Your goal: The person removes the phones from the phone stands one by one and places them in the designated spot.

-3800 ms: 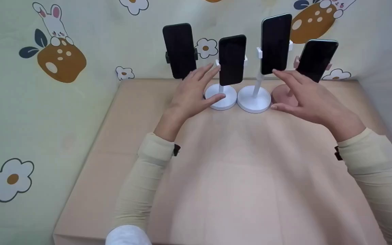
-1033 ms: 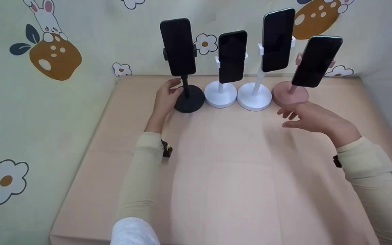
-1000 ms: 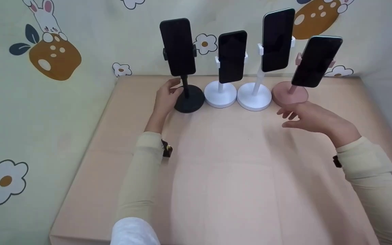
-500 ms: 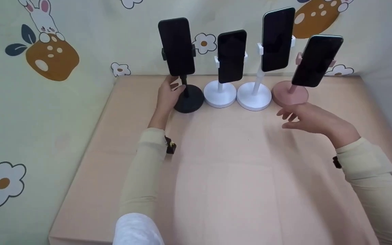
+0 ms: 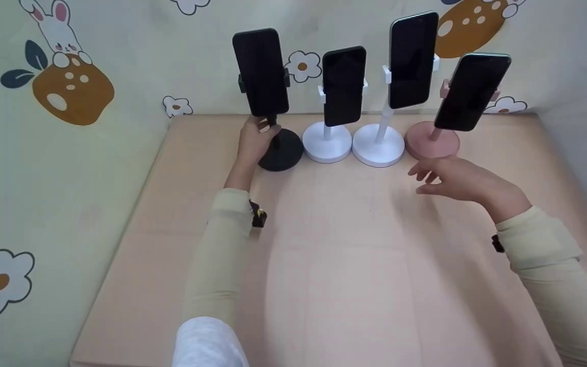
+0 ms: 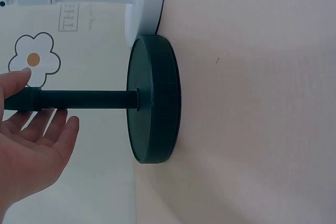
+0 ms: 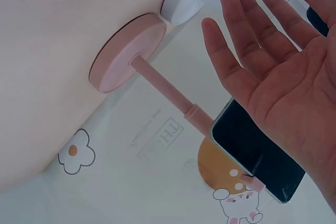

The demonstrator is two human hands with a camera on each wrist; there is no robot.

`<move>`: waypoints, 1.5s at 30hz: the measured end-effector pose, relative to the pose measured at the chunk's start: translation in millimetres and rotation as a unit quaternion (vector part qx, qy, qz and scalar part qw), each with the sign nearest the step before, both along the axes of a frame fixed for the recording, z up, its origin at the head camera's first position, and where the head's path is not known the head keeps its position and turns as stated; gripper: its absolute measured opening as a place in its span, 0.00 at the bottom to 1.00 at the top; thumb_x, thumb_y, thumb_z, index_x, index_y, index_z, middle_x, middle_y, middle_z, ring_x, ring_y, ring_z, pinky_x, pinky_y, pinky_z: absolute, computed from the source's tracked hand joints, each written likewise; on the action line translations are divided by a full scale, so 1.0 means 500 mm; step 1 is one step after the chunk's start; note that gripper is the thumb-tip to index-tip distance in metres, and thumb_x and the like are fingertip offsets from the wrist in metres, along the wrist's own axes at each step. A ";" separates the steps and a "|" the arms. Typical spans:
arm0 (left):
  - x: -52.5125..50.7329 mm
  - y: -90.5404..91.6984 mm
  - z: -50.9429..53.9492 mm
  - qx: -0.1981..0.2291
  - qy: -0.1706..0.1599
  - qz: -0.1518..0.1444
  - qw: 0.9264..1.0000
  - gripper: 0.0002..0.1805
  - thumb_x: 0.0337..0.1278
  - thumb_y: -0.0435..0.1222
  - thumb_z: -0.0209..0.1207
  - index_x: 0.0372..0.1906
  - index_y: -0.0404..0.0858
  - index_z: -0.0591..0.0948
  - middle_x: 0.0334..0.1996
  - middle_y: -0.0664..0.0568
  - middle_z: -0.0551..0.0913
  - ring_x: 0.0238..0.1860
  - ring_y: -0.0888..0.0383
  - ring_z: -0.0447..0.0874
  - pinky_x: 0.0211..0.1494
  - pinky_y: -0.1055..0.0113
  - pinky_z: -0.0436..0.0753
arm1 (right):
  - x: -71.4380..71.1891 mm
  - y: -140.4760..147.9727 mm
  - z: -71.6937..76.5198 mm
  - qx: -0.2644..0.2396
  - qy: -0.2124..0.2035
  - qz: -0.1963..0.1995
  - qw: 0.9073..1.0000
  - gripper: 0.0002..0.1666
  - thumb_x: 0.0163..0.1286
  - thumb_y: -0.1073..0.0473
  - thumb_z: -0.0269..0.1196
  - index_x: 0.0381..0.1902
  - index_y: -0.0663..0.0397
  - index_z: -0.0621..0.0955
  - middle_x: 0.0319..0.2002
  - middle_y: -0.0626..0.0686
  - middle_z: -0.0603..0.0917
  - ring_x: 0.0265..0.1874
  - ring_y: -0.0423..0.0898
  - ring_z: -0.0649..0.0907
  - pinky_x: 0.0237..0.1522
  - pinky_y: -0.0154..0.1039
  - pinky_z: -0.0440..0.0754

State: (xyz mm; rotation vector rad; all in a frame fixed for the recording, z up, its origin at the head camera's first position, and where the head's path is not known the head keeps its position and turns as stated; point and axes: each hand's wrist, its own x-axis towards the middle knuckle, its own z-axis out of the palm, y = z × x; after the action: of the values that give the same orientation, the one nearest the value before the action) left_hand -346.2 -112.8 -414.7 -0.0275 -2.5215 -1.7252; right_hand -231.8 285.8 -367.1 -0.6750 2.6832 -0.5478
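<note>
This looks like a small enclosed corner dressed as a staged booth; whether it belongs to a home, shop or studio cannot be told. A creased peach covering (image 5: 344,295) drapes the table under the left hand (image 5: 254,141) and right hand (image 5: 459,178). A pale backdrop (image 5: 120,193) with flowers and rabbits rises beyond and left of them; a plain greyish side (image 5: 584,112) closes the right.

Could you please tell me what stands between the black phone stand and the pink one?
A shorter white stand and a taller white stand, as the head view shows.
</note>
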 end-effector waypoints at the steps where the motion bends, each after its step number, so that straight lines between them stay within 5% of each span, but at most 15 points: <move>1: -0.001 0.000 0.000 -0.004 -0.001 0.002 1.000 0.25 0.67 0.33 0.59 0.67 0.36 0.71 0.67 0.43 0.74 0.69 0.49 0.74 0.70 0.63 0.76 | 0.000 -0.001 0.000 0.002 -0.001 0.000 1.000 0.23 0.68 0.59 0.66 0.58 0.63 0.79 0.51 0.63 0.85 0.51 0.59 0.85 0.56 0.57 0.82; 22: -0.018 0.003 0.006 0.003 -0.004 0.012 1.000 0.22 0.69 0.36 0.58 0.65 0.34 0.74 0.67 0.41 0.74 0.68 0.48 0.75 0.68 0.64 0.78 | -0.008 0.005 -0.015 -0.013 -0.016 -0.006 1.000 0.24 0.68 0.59 0.66 0.59 0.64 0.78 0.52 0.64 0.84 0.52 0.60 0.84 0.57 0.58 0.82; 36: -0.025 -0.004 0.001 -0.028 -0.001 0.013 1.000 0.22 0.74 0.47 0.52 0.59 0.36 0.78 0.61 0.44 0.81 0.66 0.51 0.77 0.72 0.61 0.73 | -0.010 0.005 -0.020 -0.014 -0.016 -0.004 1.000 0.24 0.68 0.58 0.66 0.59 0.63 0.79 0.51 0.63 0.85 0.51 0.59 0.85 0.56 0.56 0.82; 45: -0.022 -0.004 0.003 -0.013 0.025 0.014 0.999 0.20 0.72 0.46 0.55 0.56 0.34 0.79 0.60 0.43 0.81 0.65 0.50 0.77 0.71 0.62 0.74 | -0.008 0.006 -0.023 -0.012 -0.022 -0.005 1.000 0.24 0.68 0.59 0.66 0.60 0.63 0.78 0.52 0.63 0.84 0.52 0.59 0.84 0.57 0.57 0.82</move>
State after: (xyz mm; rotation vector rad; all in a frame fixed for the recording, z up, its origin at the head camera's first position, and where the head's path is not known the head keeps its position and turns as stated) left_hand -357.1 -114.6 -413.1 -0.0356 -2.4970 -1.6589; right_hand -235.9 288.6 -378.6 -0.6485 2.6452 -0.5918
